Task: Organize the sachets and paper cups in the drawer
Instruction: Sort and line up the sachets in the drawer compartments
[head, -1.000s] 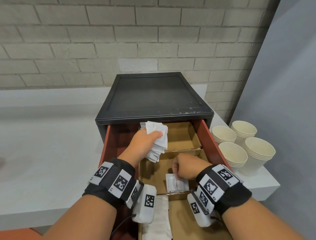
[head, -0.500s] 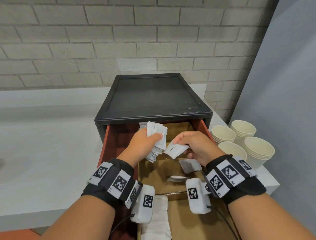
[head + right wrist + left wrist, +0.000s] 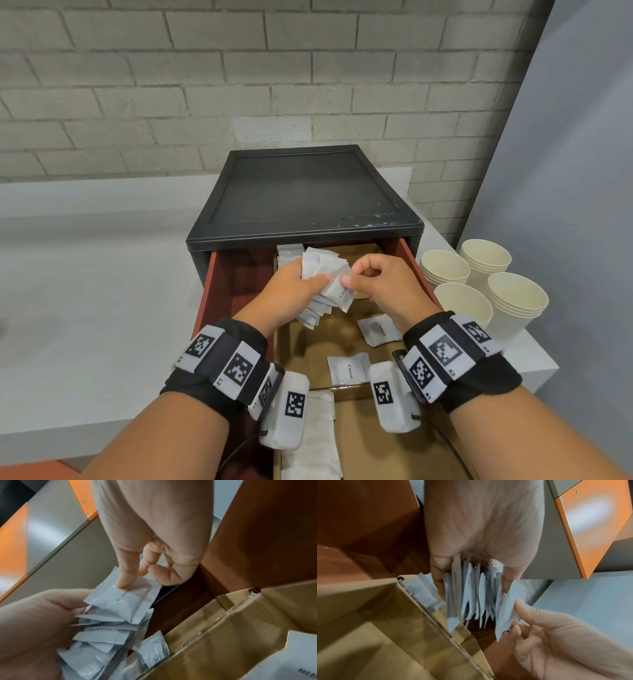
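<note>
My left hand [image 3: 308, 275] grips a fanned bundle of white sachets [image 3: 320, 265] above the back of the open red-brown drawer [image 3: 409, 255]. My right hand [image 3: 349, 279] pinches one more sachet [image 3: 340, 293] between thumb and forefinger and holds it against the bundle's right side. The right wrist view shows the thumb [image 3: 126, 577] pressed on that sachet [image 3: 120, 601]. In the left wrist view the bundle [image 3: 471, 595] hangs edge-on from the fist. Two loose sachets [image 3: 378, 330] [image 3: 347, 368] lie in the middle cardboard compartment. Several stacks of cream paper cups [image 3: 515, 303] stand on the counter, right of the drawer.
The drawer belongs to a black cabinet [image 3: 308, 192] standing on a white counter [image 3: 85, 291] against a brick wall. Cardboard dividers [image 3: 342, 387] split the drawer. More sachets [image 3: 289, 251] stand in the back left compartment. White paper packets [image 3: 315, 442] lie in the front one. A grey wall closes the right.
My right hand picked a sachet out of the middle compartment, lifted it and brought it up against the bundle. The left hand has stayed almost in place with its bundle.
</note>
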